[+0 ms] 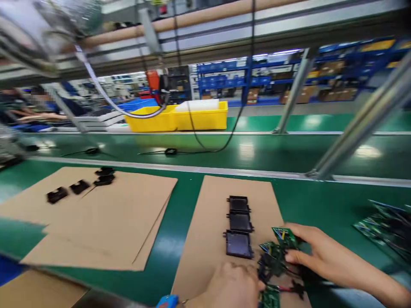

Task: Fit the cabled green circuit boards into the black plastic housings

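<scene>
My right hand (308, 246) pinches a small green circuit board (285, 238) between thumb and fingers, above a bunch of similar boards and dark wires (271, 261). Close by on the left, my left hand (233, 282) is curled, back upward and slightly blurred. One of its fingertips touches the bunch beside a lower green board (270, 297); what it grips is hidden. Three black rectangular plastic housings (239, 244) lie in a column on the cardboard sheet (205, 239), just beyond my left hand.
Several black parts (80, 186) rest on wider cardboard sheets (112, 226) at left. More wired boards (385, 226) are heaped on the green bench (321, 201) at right. Yellow bins (202, 120) stand behind a metal rail. A slanted post (356, 124) rises at right; cables hang overhead.
</scene>
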The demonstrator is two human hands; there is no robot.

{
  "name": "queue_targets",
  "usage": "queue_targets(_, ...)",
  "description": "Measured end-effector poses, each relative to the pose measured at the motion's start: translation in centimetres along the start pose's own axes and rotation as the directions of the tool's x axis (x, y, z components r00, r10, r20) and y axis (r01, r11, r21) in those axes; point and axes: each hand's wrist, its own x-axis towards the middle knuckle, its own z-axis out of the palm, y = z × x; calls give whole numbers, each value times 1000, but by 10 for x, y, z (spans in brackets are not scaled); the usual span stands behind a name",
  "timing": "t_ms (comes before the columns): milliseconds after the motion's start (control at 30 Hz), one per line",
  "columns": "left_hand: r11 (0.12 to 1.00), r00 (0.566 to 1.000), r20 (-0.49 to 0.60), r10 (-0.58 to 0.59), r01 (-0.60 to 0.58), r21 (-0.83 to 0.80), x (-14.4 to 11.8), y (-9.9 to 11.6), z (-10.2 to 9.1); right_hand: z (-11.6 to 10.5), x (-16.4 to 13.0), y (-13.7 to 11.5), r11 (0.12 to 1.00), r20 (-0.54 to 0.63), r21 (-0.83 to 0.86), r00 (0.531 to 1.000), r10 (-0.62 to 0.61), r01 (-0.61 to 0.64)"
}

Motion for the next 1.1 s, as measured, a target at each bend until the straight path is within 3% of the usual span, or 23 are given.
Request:
queue_targets(67, 1000, 1000, 5, 15, -15, 18, -4, -2, -12, -7, 5, -4, 996, 57, 76, 998, 36, -41)
queue_targets(133, 999, 997, -78, 7, -11, -49, -7, -1, -23, -8, 14, -16, 991, 73, 135, 997, 11, -21)
queue_targets(200, 975, 976, -217, -32, -18, -221, -5, 1, -31, -8, 26, -30, 985, 67, 163, 996, -64, 52)
queue_targets(267, 904, 952, -288, -101, -33, -426, 1, 0, -38, -8, 37, -42, 979, 76, 172, 989, -125, 111)
queue_targets(367, 826, 967, -232, -108, -43, -562, 10, -9, -51, -12, 53, -45, 971, 122, 219, 985, -121, 93)
queue_targets(500, 873, 982, -155, -108, 19, -487, 16, -27, -81, -17, 71, -30, 889, 193, 456, 972, -130, 28)
queue_targets(567, 885, 985, -116, -126, 59, -462, 22, -34, -95, -17, 79, -23, 887, 179, 462, 978, -107, 12)
queue_targets(633, 889, 989, -75, -126, 79, -451, 31, -39, -103, -16, 87, -20, 915, 156, 404, 985, -79, 10)
queue_targets(733, 898, 975, -79, -206, 156, -412, 50, -43, -99, -12, 98, -27, 952, 74, 306, 997, -28, 4)
queue_targets(833, 895, 950, -130, -283, 213, -392, 68, -46, -84, 2, 102, -50, 996, -79, -60, 995, 62, -67)
queue_targets(900, 892, 953, -133, -273, 199, -406, 75, -47, -77, 16, 101, -67, 932, -115, -358, 993, 11, -52)
queue_targets(967, 884, 960, -119, -253, 179, -431, 76, -50, -74, 26, 99, -75, 865, -80, -499, 991, -109, 55)
queue_targets(1100, 909, 966, -61, -250, 213, -358, 66, -62, -78, 22, 101, -57, 869, 50, -423, 964, -263, 259)
